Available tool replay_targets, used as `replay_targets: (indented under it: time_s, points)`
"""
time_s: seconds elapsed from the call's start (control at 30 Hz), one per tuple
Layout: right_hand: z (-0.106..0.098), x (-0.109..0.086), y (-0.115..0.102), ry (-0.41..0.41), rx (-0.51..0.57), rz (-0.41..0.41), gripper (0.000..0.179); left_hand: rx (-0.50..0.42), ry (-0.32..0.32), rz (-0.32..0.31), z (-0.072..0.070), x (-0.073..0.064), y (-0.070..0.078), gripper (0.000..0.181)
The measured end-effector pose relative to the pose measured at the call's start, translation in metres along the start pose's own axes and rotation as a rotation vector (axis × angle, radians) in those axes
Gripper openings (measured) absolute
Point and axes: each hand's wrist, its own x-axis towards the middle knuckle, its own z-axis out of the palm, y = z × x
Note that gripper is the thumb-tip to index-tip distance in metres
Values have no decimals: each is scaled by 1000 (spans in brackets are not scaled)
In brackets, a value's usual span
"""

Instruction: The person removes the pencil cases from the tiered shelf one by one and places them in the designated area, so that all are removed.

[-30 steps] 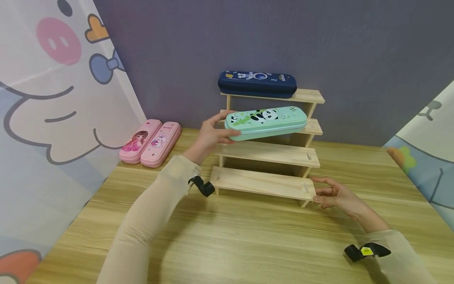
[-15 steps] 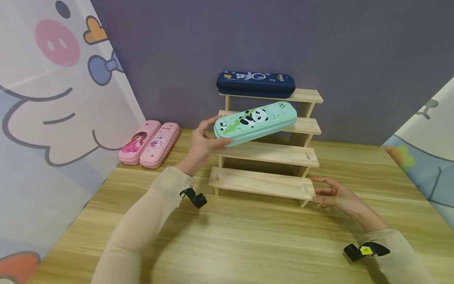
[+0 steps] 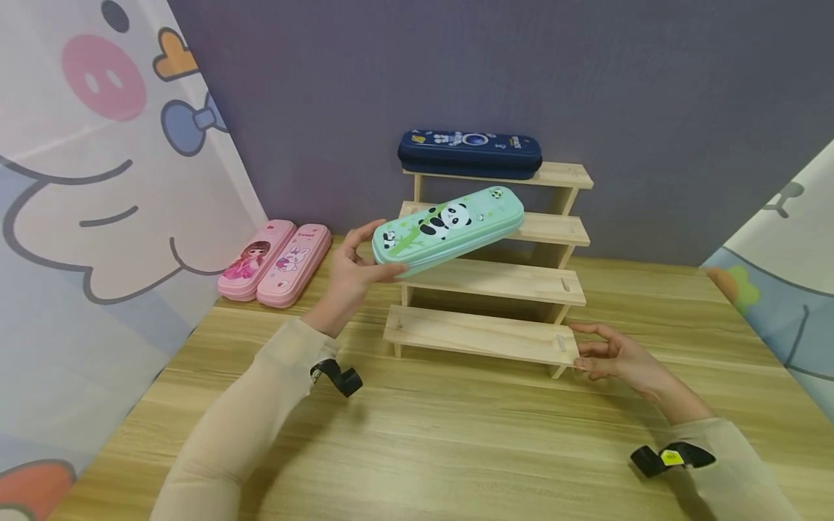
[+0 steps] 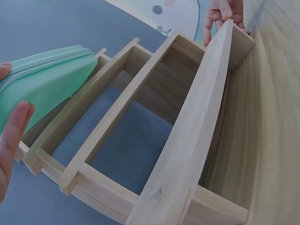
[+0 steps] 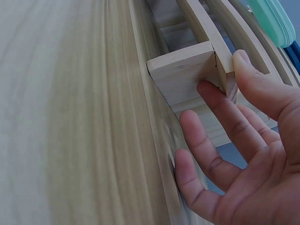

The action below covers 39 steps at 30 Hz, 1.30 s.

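Observation:
My left hand [image 3: 354,269] grips the left end of a mint green pencil case [image 3: 449,228] with a panda print. The case is tilted, its right end higher, and it overlaps the middle steps of a wooden tiered shelf [image 3: 482,334] in the head view. Seen from the left wrist, the green case [image 4: 47,79] is held between thumb and fingers beside the shelf's upper boards. At the shelf's lowest step, my right hand [image 3: 615,360] pinches the right end of the board, thumb [image 5: 253,77] on top and index finger underneath. A navy pencil case [image 3: 470,154] with a space print lies on the top step.
Two pink pencil cases, one with a girl [image 3: 256,260] and one with a rabbit [image 3: 295,265], lie side by side on the wooden table [image 3: 417,441] at the left. A grey wall [image 3: 638,130] stands behind the shelf. Cartoon-printed cloths hang at both sides.
My left hand has carried the green pencil case leftward and slightly toward me, away from the second-highest step, tilting its right end up. My right hand has stayed at the lowest step.

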Motion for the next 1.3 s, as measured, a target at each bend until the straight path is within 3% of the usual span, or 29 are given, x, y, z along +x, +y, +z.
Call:
replay_targets:
  time_s: [0.4, 0.63, 1.03, 1.3]
  points:
    - [0, 1, 0, 3, -6, -1, 59, 5, 14, 25, -30, -19, 4, 74]
    - [0, -2, 1, -3, -9, -5, 60, -25, 94, 15, -45, -26, 9, 69]
    - [-1, 3, -4, 23, -28, 20, 57, -108, 226, 89, -69, -33, 17, 65]
    - [-1, 1, -1, -7, 4, 15, 59, -114, 312, 77, -80, -37, 17, 64]
